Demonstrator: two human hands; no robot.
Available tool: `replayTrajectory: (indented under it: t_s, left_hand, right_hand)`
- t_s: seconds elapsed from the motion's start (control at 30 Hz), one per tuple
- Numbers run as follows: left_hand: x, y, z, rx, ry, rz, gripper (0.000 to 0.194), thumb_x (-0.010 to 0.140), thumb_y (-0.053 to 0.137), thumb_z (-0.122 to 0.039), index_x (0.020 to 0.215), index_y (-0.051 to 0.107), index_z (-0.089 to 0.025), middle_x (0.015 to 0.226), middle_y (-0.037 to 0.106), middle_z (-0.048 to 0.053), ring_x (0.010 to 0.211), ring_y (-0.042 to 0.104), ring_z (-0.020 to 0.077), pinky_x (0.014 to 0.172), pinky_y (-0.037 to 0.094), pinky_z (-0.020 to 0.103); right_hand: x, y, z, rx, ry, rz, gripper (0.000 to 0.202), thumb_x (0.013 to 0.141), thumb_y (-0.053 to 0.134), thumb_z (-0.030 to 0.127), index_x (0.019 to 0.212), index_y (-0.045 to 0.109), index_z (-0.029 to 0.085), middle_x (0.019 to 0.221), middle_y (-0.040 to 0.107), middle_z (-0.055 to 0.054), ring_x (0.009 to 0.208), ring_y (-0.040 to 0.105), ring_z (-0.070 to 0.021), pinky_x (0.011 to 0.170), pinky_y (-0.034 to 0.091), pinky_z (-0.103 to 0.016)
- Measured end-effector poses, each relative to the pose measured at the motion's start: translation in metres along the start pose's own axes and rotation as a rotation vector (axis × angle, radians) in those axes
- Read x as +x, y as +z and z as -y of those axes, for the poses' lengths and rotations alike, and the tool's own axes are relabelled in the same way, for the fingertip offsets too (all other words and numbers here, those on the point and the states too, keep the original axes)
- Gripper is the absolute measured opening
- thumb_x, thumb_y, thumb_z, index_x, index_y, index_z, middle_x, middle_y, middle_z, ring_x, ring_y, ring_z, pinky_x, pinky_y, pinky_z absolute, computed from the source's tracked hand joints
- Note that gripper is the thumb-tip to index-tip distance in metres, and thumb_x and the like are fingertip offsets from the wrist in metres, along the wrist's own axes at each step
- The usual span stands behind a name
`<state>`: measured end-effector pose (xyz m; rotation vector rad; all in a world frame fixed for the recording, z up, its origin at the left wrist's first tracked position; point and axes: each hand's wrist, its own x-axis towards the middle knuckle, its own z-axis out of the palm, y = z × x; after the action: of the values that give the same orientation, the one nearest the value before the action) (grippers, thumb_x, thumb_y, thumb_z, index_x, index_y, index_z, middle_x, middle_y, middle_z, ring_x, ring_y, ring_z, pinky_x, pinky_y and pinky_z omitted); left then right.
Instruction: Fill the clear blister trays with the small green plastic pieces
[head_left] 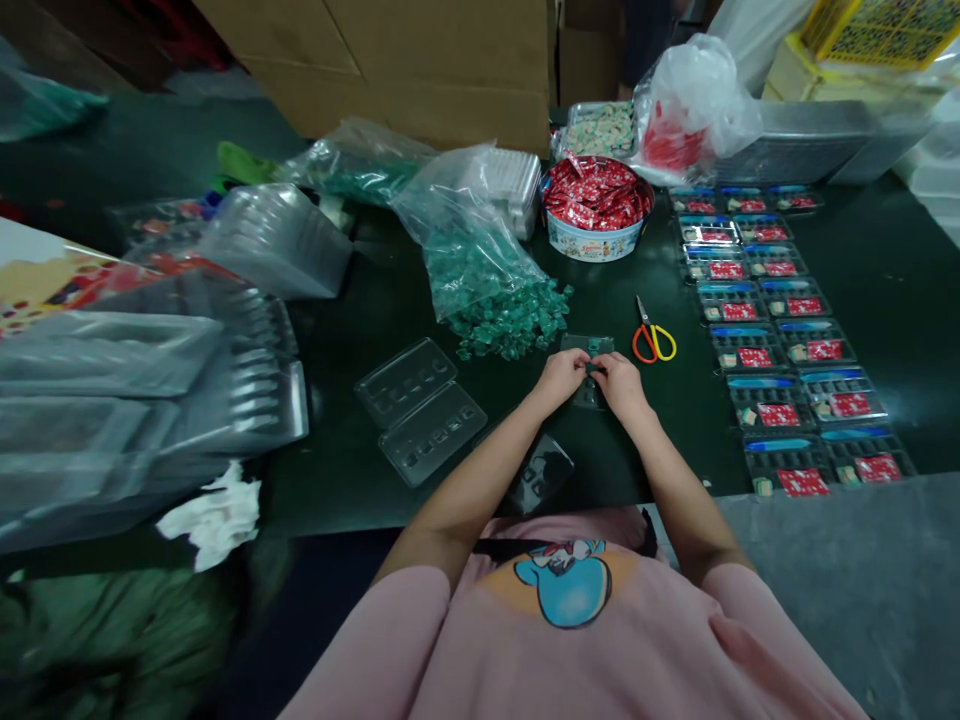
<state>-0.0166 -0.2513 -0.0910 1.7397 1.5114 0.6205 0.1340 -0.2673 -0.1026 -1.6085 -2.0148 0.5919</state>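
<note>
My left hand and my right hand meet over a clear plastic blister tray on the dark green table. Fingertips of both hands pinch together around a small dark green piece, mostly covered by the fingers. One green plastic piece shows in the tray's far part. Just beyond my left hand lies a heap of small translucent green pieces, spilling from a clear bag. To the left, an opened clear blister tray lies flat with bare compartments. Another clear tray sits under my left forearm.
Scissors with red and yellow handles lie right of my hands. Filled trays with blue pens and red packets form two columns at right. Behind stands a round tin of red packets. Stacked clear trays crowd the left.
</note>
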Motion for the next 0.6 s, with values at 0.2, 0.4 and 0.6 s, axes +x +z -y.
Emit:
replayTrajectory:
  t_s: [0.2,0.4,0.6]
  left_hand:
    - [-0.004,-0.006,0.001,0.044,0.049,-0.03,0.025,0.078,0.055,-0.009,0.095,0.071,-0.018,0.088,0.07,0.005,0.084,0.064,0.0179,0.082,0.049,0.028]
    - [0.006,-0.047,0.01,0.467,0.177,-0.181,0.032,0.091,0.041,-0.017,0.109,0.066,-0.015,0.111,0.062,0.014,0.105,0.056,0.0248,0.095,0.041,0.035]
    - [0.027,-0.057,0.016,0.849,0.17,-0.085,0.029,0.089,0.039,-0.017,0.098,0.067,-0.015,0.105,0.059,0.016,0.099,0.054,0.0298,0.084,0.041,0.038]
  right_hand:
    - [0.009,0.002,-0.003,-0.09,0.008,0.082,0.019,0.078,0.065,0.009,0.095,0.069,0.017,0.091,0.063,-0.008,0.084,0.059,-0.0209,0.079,0.047,-0.033]
    - [0.012,0.003,-0.003,-0.037,0.037,0.089,0.024,0.077,0.068,0.008,0.1,0.069,0.015,0.092,0.066,-0.009,0.086,0.062,-0.0197,0.083,0.048,-0.032]
    - [0.019,-0.005,0.004,0.03,0.041,0.139,0.03,0.076,0.07,0.006,0.103,0.068,0.019,0.097,0.068,-0.007,0.088,0.064,-0.0187,0.083,0.048,-0.03]
